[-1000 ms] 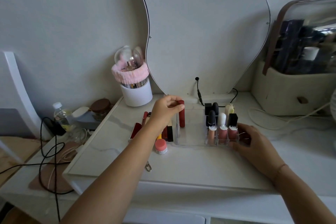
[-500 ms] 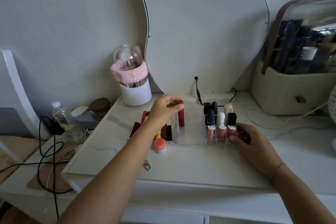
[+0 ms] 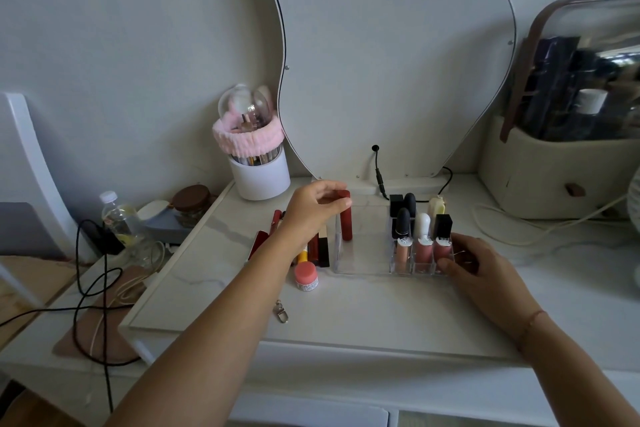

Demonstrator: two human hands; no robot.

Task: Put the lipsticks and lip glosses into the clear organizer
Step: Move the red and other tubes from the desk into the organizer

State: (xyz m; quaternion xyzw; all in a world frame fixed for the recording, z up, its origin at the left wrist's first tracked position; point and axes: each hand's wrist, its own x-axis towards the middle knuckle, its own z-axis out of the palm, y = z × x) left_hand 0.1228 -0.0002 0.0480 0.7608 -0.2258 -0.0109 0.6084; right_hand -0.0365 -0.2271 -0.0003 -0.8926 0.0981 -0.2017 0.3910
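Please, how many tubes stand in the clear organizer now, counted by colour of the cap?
Black-capped tubes: 4
White or cream-capped tubes: 2
Red tube, gripped by the left hand: 1
Total: 7
The right hand holds the clear organizer.

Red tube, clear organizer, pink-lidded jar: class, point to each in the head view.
red tube (image 3: 346,227), head view, mid-body
clear organizer (image 3: 363,255), head view, empty left section
pink-lidded jar (image 3: 306,270), head view, lid

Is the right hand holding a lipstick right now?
No, the right hand grips the right end of the clear organizer; the left hand pinches the red tube.
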